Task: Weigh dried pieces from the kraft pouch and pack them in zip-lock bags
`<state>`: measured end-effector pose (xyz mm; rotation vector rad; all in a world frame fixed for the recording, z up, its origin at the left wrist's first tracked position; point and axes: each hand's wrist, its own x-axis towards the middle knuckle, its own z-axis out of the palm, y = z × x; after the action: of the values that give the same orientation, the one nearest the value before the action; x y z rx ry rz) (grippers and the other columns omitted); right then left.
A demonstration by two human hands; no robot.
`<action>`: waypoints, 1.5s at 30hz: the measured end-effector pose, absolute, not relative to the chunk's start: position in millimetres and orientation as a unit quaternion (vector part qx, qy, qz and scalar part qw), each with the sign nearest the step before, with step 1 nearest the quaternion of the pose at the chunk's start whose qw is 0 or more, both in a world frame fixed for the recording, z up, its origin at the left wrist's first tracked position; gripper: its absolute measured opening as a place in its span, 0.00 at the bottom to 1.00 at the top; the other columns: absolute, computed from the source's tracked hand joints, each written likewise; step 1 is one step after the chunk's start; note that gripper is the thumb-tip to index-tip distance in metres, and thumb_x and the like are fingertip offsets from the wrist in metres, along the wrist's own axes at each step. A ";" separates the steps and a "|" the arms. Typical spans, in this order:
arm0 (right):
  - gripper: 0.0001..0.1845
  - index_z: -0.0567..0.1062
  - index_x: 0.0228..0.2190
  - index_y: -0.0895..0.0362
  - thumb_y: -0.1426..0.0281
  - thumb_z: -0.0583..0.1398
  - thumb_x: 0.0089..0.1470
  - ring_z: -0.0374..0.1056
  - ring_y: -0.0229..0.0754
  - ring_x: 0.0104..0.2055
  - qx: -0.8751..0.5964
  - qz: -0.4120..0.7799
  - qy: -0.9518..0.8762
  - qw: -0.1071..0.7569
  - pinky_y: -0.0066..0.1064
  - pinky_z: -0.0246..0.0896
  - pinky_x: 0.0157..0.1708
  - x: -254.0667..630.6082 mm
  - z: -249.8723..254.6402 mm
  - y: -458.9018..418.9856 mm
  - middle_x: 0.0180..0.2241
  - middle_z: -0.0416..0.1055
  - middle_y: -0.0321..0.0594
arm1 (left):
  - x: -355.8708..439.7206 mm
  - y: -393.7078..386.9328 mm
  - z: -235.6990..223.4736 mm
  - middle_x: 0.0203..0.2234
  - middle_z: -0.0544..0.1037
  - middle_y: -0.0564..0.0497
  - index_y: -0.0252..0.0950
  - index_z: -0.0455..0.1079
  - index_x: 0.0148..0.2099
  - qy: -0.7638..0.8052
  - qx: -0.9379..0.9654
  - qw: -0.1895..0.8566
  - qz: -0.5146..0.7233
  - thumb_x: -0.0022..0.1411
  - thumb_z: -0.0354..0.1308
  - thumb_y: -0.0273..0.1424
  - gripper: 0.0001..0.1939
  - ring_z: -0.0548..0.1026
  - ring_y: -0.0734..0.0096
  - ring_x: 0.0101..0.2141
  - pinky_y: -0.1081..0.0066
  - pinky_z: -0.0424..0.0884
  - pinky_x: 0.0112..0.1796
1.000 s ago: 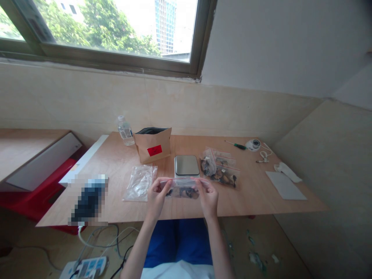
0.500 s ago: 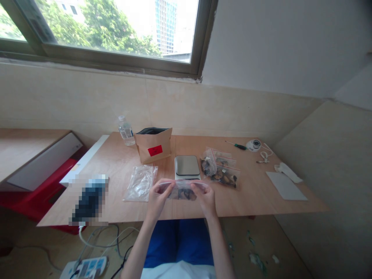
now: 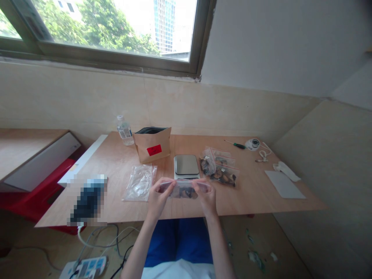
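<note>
Between my two hands, just in front of the scale, is a clear zip-lock bag with dark brown pieces inside. My left hand pinches the left part of its top edge, thumb against fingers. On the other side my right hand grips the same edge in the same way. A digital scale with a bare metal plate lies right behind the bag. Filled zip-lock bags with similar dark pieces lie to the right of the scale. Flat clear plastic bags rest left of my left hand.
A brown paper pouch with a red label stands open at the back, beside a water bottle. At the right are a screwdriver, a small white camera and a white sheet. A blurred dark object lies front left.
My hands keep hold of the bag's top edge, with barely any movement. The whole view has shifted very slightly; the objects on the table stay in place.
</note>
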<state>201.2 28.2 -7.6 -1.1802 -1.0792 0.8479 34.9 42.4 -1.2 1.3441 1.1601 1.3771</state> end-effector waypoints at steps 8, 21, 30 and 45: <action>0.10 0.77 0.29 0.56 0.62 0.64 0.47 0.73 0.42 0.34 -0.484 0.447 -0.492 0.570 0.30 0.69 0.33 195.4 -8.2 31.8 0.31 0.77 0.39 | 39.4 45.2 -7.8 0.35 0.78 0.46 0.35 0.76 0.37 0.408 0.563 0.504 0.512 0.56 0.59 0.35 0.10 0.76 0.65 0.37 0.71 0.71 0.36; 0.09 0.78 0.28 0.56 0.63 0.64 0.47 0.73 0.40 0.30 -0.498 0.429 -0.463 0.594 0.28 0.69 0.31 188.5 -11.5 31.3 0.28 0.77 0.37 | 42.8 45.4 -8.6 0.30 0.78 0.49 0.34 0.75 0.35 0.441 0.543 0.491 0.519 0.55 0.60 0.35 0.09 0.76 0.68 0.32 0.75 0.70 0.33; 0.09 0.78 0.32 0.56 0.65 0.64 0.47 0.74 0.42 0.35 -0.476 0.429 -0.494 0.587 0.31 0.69 0.37 185.5 -13.3 32.3 0.33 0.78 0.40 | 39.4 49.0 -13.5 0.35 0.79 0.48 0.36 0.75 0.38 0.432 0.572 0.465 0.519 0.57 0.59 0.34 0.09 0.76 0.66 0.38 0.72 0.71 0.39; 0.07 0.75 0.29 0.56 0.64 0.62 0.50 0.72 0.40 0.30 -0.492 0.373 -0.505 0.604 0.29 0.68 0.31 173.8 -18.1 33.6 0.27 0.75 0.38 | 46.8 44.5 -11.1 0.32 0.78 0.49 0.35 0.74 0.36 0.428 0.575 0.444 0.538 0.58 0.58 0.33 0.08 0.76 0.69 0.35 0.73 0.70 0.36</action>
<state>173.8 33.6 -18.1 -1.1383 -1.1682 0.8623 46.8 44.5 -11.1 1.4258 1.0605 1.3331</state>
